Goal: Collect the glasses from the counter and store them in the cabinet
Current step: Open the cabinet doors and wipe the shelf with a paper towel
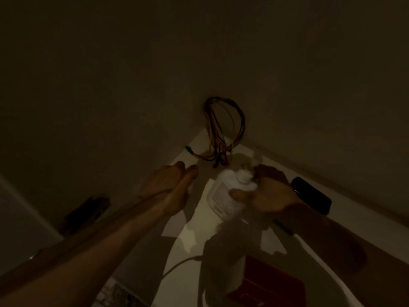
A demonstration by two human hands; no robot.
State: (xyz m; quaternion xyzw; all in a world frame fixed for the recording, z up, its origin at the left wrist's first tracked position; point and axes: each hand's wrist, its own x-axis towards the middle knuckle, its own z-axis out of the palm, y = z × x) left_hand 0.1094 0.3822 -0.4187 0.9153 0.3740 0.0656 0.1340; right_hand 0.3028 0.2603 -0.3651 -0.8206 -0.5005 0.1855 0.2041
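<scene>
The scene is very dim. My right hand (265,193) grips a white bottle (223,193) with a printed label, tilted over the white counter (199,231) near the wall corner. My left hand (174,185) reaches forward just left of the bottle with its fingers drawn together. A small pale spot shows under it, and I cannot tell whether the hand holds anything. A faint clear shape (256,157) stands behind the bottle's top, too dark to identify. No drinking glass is clearly visible.
A loop of coloured wires (223,131) hangs from the wall in the corner. A black phone (312,196) lies at the right by the wall. A red flat object (267,282) and a grey cable (179,264) lie nearer me.
</scene>
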